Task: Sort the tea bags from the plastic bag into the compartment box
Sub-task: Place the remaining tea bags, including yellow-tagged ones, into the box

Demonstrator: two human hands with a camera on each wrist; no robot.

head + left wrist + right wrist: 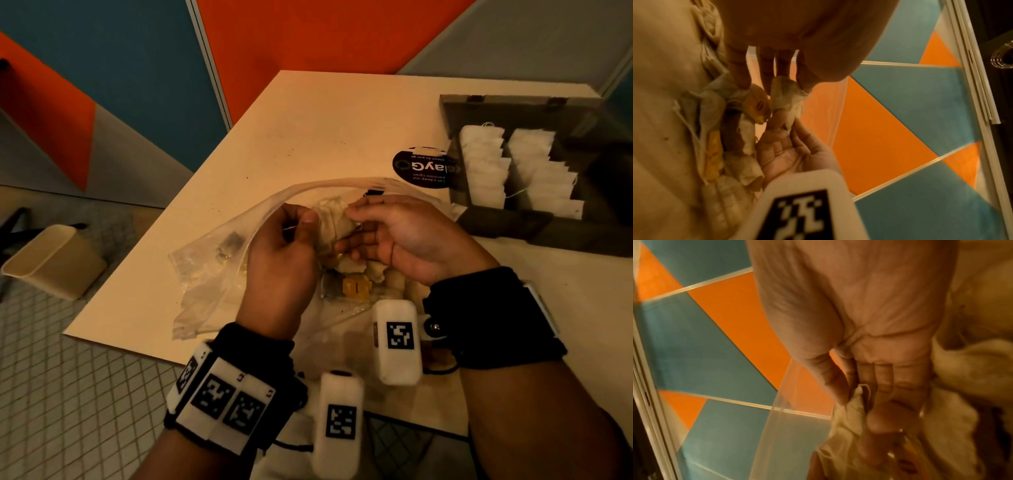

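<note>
both hands met over the open mouth of the plastic bag, which lay crumpled on the pale surface near its front edge. the left hand had its fingers curled, thumb and fingertips pinching one end of a crumpled tea bag; the right hand pinched the other end between thumb and forefinger, its remaining fingers loosely bent beneath. in the left wrist view the tea bag hung between the fingertips of both hands, just above the heap of loose tea bags inside the plastic bag, some with yellow tags. the right wrist view showed the right hand with its thumb pressed to the tea bag beside the clear rim of the plastic bag. the compartment box stood open at the right side of the surface, well apart from the hands, with two rows of white tea bags standing in neighbouring compartments. a round black sticker lay on the surface just left of the box, and a beige bin stood on the tiled floor
</note>
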